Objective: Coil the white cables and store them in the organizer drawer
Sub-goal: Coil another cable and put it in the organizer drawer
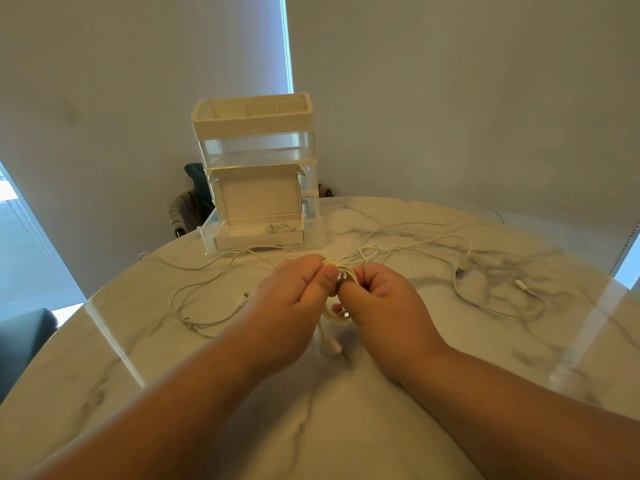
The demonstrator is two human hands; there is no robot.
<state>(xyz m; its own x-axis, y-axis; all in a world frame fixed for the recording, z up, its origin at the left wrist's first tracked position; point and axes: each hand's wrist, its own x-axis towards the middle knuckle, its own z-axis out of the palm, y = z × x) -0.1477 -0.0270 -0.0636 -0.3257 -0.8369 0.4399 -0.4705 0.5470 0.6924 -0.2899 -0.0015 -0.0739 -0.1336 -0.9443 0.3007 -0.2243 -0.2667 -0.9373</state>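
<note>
Midway at best: left hand (pixel 298 289) and right hand (pixel 377 292) pinch one half-wound cable coil (pixel 341 276); loose cables (pixel 460 271) sprawl over the worktop (pixel 346 410); organizer drawer (pixel 312 232) open.

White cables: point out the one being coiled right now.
The bundle pinched between left hand and right hand, front centre. The other cables lie loose on the table either side.
</note>
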